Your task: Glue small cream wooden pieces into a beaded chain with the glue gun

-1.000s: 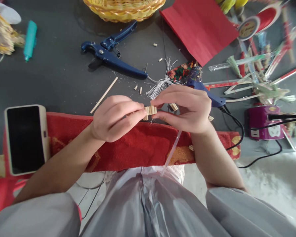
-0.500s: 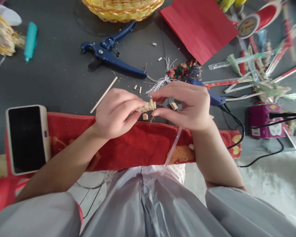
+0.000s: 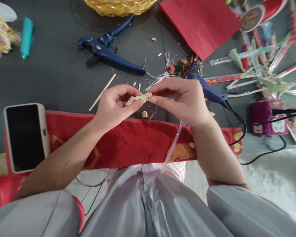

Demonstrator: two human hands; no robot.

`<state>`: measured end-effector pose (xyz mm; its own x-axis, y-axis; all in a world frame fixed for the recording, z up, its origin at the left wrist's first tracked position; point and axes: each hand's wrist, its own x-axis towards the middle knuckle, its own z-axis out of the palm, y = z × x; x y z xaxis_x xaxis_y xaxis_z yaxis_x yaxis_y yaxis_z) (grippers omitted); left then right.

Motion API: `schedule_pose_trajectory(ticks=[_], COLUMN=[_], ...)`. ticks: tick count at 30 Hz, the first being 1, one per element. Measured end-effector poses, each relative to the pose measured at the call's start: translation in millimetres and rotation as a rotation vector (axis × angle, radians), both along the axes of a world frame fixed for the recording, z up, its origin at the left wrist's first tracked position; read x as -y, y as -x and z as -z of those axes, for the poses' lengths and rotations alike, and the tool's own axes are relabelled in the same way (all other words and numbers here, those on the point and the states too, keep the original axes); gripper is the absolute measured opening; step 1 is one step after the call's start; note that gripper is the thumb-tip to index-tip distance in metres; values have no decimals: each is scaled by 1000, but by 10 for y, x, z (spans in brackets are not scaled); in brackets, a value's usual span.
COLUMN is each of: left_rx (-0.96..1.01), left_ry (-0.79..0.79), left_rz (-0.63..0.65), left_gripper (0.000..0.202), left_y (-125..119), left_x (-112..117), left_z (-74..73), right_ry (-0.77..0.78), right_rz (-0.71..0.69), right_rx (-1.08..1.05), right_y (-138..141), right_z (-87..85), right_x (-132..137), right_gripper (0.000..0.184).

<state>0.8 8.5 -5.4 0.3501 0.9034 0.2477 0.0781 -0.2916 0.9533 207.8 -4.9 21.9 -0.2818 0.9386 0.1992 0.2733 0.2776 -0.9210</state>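
Note:
Between my hands is a small strip of short, pale wooden stick pieces (image 3: 139,98), joined side by side. My left hand (image 3: 115,103) is closed on its left part, thumb in front and fingers behind. My right hand (image 3: 181,100) pinches its right end between thumb and fingertips. Just below the strip lies a small bundle of stick pieces (image 3: 144,114). A long thin wooden stick (image 3: 102,92) rests left of my left hand. Partly behind my right hand is a blue glue gun (image 3: 210,91), its nozzle end near a floral cloth piece (image 3: 179,69).
A blue cutter (image 3: 111,54) lies beyond my hands, below a yellow basket (image 3: 118,8). Red paper (image 3: 199,24), a red thread spool (image 3: 258,18) and a purple power socket (image 3: 268,118) are rightward. A phone-like device (image 3: 26,138) stands left, beside a red towel (image 3: 128,141).
My right fingers have closed onto the strip's right end. My left hand has turned, showing more of the strip. The view has shifted slightly.

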Motion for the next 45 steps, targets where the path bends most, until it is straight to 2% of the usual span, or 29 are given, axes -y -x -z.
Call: schedule_pose_trajectory(ticks=[4, 8, 14, 18, 23, 28, 35, 37, 45], left_rx=[-8, -122, -178, -170, -246, -238, -162, -202, -193], left_ry=[-29, -83, -393, -493, -508, -508, -586, -560, -668], left_rz=[-3, -22, -45, -45, -65, -68, -17, -19, 31], left_gripper=[24, 23, 7, 9, 9, 9, 16, 14, 19], left_y=[-4, 22, 47, 52, 63, 68, 79, 82, 103], left_x=[22, 51, 64, 56, 52, 60, 37, 15, -63], left_z=[-21, -60, -118, -109, -89, -77, -84, -99, -108], right_ry=[39, 34, -143, -246, -294, -318, -346, -354, -349], right_rz=[7, -3, -27, -21, -26, -24, -22, -24, -47], right_rx=[-38, -56, -18, 20, 50, 82, 108, 98, 118], right_y=[14, 13, 10, 11, 9, -4, -3, -1, -36], right_z=[-21, -12, 13, 24, 28, 22, 25, 26, 37], right_x=[1, 4, 20, 26, 28, 25, 25, 23, 14], right_gripper=[20, 23, 24, 16, 17, 19, 18, 18, 15])
